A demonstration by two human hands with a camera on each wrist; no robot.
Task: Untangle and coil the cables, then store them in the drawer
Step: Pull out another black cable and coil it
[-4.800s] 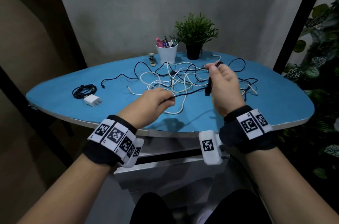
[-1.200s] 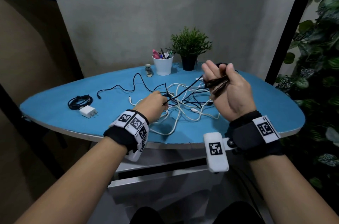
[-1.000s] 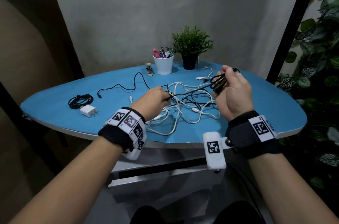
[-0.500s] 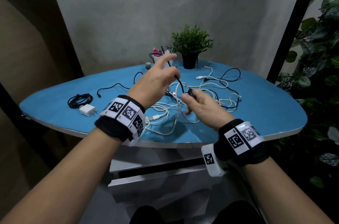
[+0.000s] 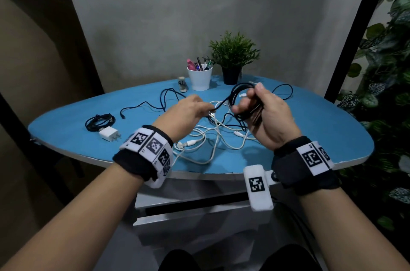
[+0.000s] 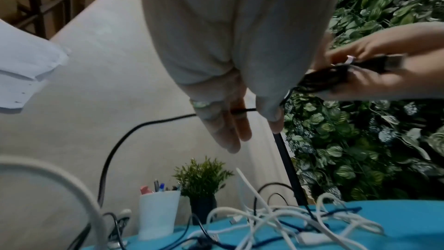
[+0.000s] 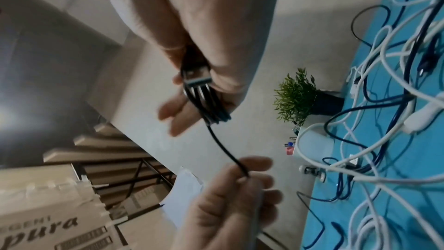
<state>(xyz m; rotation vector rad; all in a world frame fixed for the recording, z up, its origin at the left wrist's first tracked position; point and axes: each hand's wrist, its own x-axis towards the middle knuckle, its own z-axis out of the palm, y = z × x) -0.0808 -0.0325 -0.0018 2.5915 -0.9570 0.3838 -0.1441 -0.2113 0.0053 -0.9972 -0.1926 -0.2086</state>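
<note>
From the head view, the right hand (image 5: 264,113) grips a bundle of black cable (image 5: 238,97) loops above the table's (image 5: 321,137) middle; the left hand (image 5: 188,111) pinches the free run just left. The left wrist view shows the strand crossing its fingers (image 6: 230,121) sideways. The right wrist view shows the plug (image 7: 195,75) clamped under the thumb, with the tail leading toward the left hand.
</note>
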